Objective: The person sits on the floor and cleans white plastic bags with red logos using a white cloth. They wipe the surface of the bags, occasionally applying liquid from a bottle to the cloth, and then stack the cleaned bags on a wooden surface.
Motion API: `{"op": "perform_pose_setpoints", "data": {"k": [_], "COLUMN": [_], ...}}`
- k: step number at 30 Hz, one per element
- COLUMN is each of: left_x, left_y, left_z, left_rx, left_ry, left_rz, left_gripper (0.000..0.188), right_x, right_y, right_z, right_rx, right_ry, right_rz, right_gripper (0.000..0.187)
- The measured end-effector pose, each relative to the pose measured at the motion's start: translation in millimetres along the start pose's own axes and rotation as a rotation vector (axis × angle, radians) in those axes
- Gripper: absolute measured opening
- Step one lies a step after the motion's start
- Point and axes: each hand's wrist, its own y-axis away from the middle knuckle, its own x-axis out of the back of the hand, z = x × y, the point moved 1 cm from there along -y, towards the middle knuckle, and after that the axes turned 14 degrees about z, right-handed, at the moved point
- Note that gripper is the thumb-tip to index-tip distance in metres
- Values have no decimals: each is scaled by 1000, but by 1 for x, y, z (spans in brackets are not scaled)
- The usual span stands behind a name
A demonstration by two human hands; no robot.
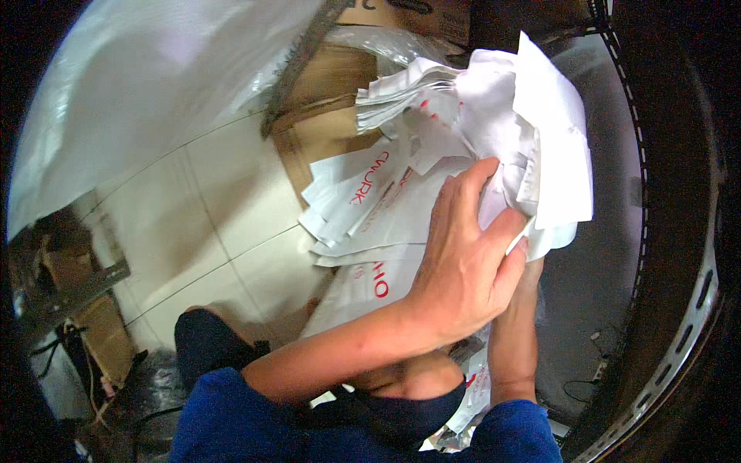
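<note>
A thick bundle of thin white sheets (557, 147), bent and folded over at the top, is held up at the right of centre. My left hand (461, 266) reaches across from the lower left, its bent fingers gripping the near edge of this bundle. My right hand (528, 282) comes up beneath the bundle, and its fingers are hidden behind the sheets and my left hand. To the left of my hands, more flat white sheets with red print (363, 193) lie fanned in a loose stack. Whether they are paper or flat bags I cannot tell.
Brown cardboard (328, 77) stands behind the stack, with clear plastic film (394, 42) over it. Pale floor tiles (208, 208) stretch to the left. A large translucent sheet (154, 85) hangs at upper left. A perforated metal rail (679, 347) runs down the right, near a cable (579, 393).
</note>
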Motion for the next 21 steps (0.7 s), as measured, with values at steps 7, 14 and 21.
{"op": "perform_pose_setpoints", "data": {"k": [7, 14, 21], "left_x": [72, 40, 5], "left_y": [-4, 36, 188], "left_z": [71, 70, -74], "left_rx": [-77, -57, 220], "left_ry": [-229, -156, -316], "left_rz": [-77, -251, -639], "left_gripper": [23, 23, 26], "right_x": [-19, 39, 100], "right_y": [72, 112, 202], "right_z": [22, 28, 143], "right_rx": [-129, -332, -679], "right_ry": [-83, -177, -271], "right_rz": [-24, 73, 229], "right_gripper": [42, 40, 38]}}
